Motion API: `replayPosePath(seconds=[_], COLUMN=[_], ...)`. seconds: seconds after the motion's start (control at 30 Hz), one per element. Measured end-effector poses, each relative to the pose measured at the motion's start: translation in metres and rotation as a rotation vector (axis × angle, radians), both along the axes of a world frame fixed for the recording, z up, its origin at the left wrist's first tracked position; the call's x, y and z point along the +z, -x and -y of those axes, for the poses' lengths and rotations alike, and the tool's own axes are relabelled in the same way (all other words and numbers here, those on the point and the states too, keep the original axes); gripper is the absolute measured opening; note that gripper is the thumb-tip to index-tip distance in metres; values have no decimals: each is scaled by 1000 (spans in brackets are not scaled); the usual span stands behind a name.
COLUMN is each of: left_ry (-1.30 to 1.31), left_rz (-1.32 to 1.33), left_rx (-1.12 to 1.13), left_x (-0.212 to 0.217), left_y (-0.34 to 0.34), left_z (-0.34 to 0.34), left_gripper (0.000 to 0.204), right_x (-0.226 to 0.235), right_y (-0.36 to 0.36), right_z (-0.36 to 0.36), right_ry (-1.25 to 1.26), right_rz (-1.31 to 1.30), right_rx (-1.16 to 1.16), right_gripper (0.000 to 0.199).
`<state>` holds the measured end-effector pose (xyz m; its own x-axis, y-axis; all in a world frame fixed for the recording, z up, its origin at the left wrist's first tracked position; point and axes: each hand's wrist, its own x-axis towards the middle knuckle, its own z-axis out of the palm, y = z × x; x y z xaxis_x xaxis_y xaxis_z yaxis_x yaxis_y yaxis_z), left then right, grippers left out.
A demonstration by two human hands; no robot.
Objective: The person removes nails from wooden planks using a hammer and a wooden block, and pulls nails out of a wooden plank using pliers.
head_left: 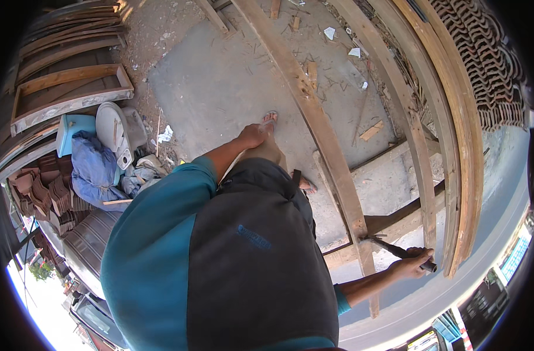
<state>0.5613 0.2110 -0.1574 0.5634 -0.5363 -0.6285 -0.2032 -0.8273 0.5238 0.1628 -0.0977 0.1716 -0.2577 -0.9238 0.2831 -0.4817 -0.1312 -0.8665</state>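
Note:
My right hand (412, 264) is closed round the dark grip of a hammer (392, 248). The hammer's far end meets the upper face of a long wooden beam (313, 111), close to the beam's near end. At that contact the head is small and dark, so its exact hold on the wood is unclear. My left hand (254, 135) is at my bent knee, with its fingers curled; whatever they may hold is hidden. Under the beam's near part runs a crosswise timber (395, 219).
More long beams (416, 126) lie to the right, before stacked roof tiles (483, 64). Nails and wood scraps (372, 130) litter the concrete floor (202, 76). On the left are a wooden frame (74, 120), a blue bundle (94, 167) and a pale toilet bowl (119, 131).

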Motion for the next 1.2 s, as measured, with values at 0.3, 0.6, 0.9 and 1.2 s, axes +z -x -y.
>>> replayPosePath(seconds=[0.3,0.6,0.9,1.2], left_ry=[502,613,613,344], left_rz=[-770,-551,-571,-222], left_rx=[694,780,802,153], left_x=[44,115,94,-16], left_y=[-84,-110,-117,-134], left_z=[86,168,225,92], left_gripper=[84,98,90,78], right_x=[-69,-38,-24,-166], right_y=[-93,-215,-293,-355], right_z=[-9,-19,-77,-107], right_ry=[-151,-479,-704,-1013], right_rz=[-457,-364,-750,-640], right_rx=[410,634,1203,1011], right_gripper=[51,49,32,43])
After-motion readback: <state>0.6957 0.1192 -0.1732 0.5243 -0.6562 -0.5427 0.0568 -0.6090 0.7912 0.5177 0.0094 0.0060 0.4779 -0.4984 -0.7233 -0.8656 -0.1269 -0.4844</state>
